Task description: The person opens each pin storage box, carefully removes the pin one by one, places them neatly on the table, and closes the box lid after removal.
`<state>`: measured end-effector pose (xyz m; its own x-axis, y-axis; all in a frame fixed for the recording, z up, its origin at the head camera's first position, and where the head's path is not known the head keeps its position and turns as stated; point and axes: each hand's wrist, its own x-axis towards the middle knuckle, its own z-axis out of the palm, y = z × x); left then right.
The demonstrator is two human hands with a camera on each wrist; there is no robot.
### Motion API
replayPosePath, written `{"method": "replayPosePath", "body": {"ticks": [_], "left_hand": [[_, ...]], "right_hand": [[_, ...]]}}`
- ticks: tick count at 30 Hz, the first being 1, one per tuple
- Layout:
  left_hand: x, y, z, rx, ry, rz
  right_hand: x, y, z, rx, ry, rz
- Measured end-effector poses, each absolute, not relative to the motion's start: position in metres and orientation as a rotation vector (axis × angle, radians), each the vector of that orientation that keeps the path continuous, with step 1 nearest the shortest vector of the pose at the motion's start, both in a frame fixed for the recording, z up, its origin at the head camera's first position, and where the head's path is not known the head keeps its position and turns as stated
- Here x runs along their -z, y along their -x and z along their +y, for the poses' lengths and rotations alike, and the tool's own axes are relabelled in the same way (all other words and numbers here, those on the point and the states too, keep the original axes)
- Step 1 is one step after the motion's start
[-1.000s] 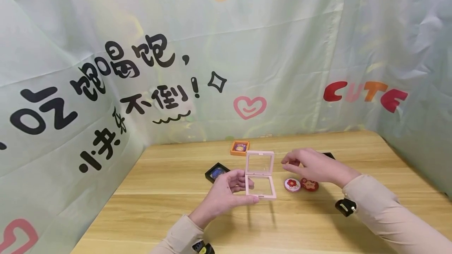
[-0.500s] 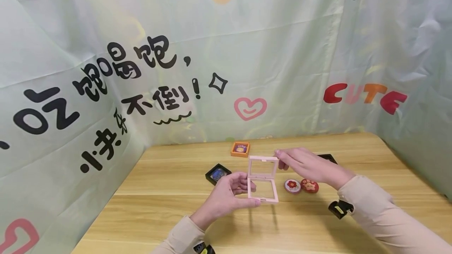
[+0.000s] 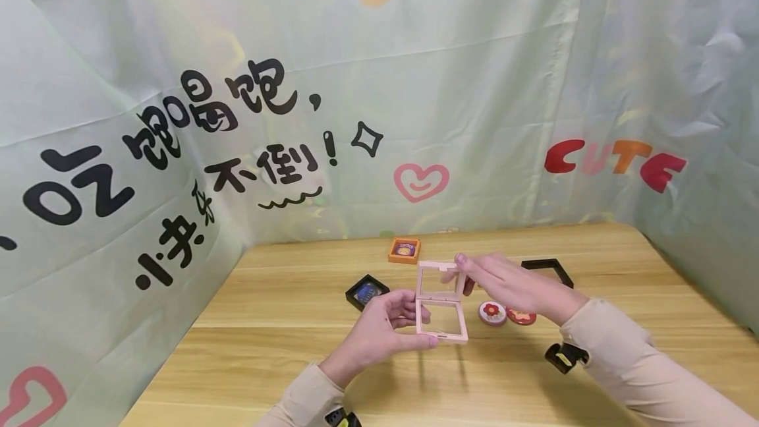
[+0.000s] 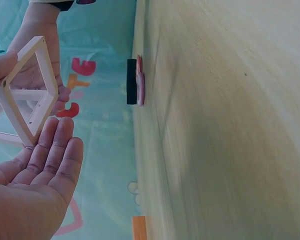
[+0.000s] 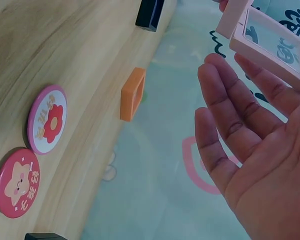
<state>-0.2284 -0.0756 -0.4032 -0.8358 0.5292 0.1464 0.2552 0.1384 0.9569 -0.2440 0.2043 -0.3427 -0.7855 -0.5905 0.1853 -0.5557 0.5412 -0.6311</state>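
Observation:
A pink hinged display frame (image 3: 441,337) with clear film panels stands unfolded above the table, its lid tilted up. My left hand (image 3: 379,325) holds its lower half, thumb along the front edge and fingers at the left side. At the lid's right edge, my right hand (image 3: 516,285) pinches the rim, and a fingertip shows through the film. In the right wrist view, the other fingers (image 5: 232,127) of that hand extend beside the frame. Below it lie two round badges, a white one with a red flower (image 5: 47,120) and a red one with a star (image 5: 18,182).
A small orange frame (image 3: 404,251) with a badge inside lies at the back of the wooden table (image 3: 284,275). To its left front is a black frame (image 3: 352,296) holding a blue badge. Another black frame (image 3: 566,273) lies behind the right hand. Printed cloth (image 3: 474,97) encloses the table.
My right hand has moved left from above the badges to the lid of the pink display frame and taken its edge. The left hand has shifted the frame slightly right and down.

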Motion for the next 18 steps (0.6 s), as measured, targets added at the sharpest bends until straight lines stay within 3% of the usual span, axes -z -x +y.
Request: {"method": "replayPosePath", "body": {"ticks": [18], "left_hand": [[0.4061, 0.228, -0.0767, -1.776, -0.762, 2.203]], "right_hand": [[0.3459, 0.2423, 0.2019, 1.07, 1.044, 2.626]]}}
